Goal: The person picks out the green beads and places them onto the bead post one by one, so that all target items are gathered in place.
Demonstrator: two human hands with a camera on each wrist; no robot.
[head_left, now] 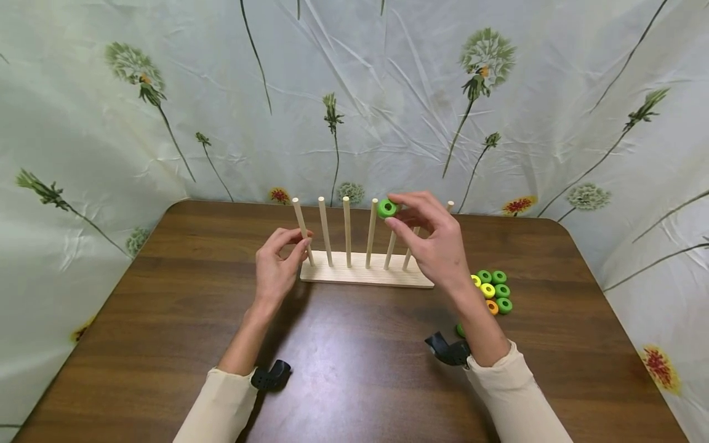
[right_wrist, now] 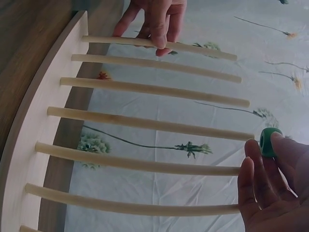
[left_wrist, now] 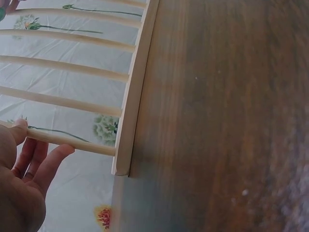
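A pale wooden rack (head_left: 365,278) with a row of upright pegs stands toward the back of the table. My left hand (head_left: 275,266) pinches the leftmost peg (head_left: 299,215) at its lower half, thumb and fingertips on either side, as the left wrist view also shows. Between thumb and forefinger, my right hand (head_left: 442,246) pinches a green ring (head_left: 381,211). The ring is right beside the tip of the fourth peg from the left (head_left: 372,231). In the right wrist view, the green ring (right_wrist: 265,146) is at that peg's end, and the other fingers lie near the neighbouring peg tips.
Right of the rack, several green rings (head_left: 498,293) lie grouped with yellow rings (head_left: 483,293) and an orange ring (head_left: 488,308), partly behind my right forearm. Another green ring (head_left: 460,331) peeks out beside that forearm. A flowered cloth (head_left: 221,92) hangs behind the brown table (head_left: 343,351).
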